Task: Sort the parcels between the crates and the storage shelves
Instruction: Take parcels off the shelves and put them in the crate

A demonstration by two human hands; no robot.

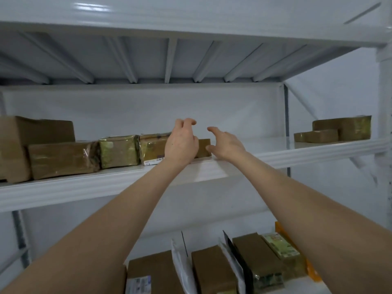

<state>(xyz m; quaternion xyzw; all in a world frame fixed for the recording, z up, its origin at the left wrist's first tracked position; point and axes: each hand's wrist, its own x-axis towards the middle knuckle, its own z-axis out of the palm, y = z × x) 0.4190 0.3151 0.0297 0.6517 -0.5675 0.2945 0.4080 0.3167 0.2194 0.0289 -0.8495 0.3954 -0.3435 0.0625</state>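
On the white upper shelf [212,166] stands a row of brown taped parcels. A small brown parcel [204,147] lies at the right end of that row, between my two hands. My left hand [181,143] is raised in front of its left part, and its loosely curled fingers hover above the parcel and hold nothing. My right hand [228,143] is spread open just right of the parcel, its thumb at the parcel's right end. A tape-wrapped parcel with a white label [151,148] sits directly left, partly hidden by my left hand.
Further left in the row are a greenish taped parcel [118,151], a flat brown parcel [63,160] and a large carton [31,134]. Two stacked parcels [339,129] sit far right. Several parcels and envelopes [212,270] stand on the lower shelf. A shelf deck hangs overhead.
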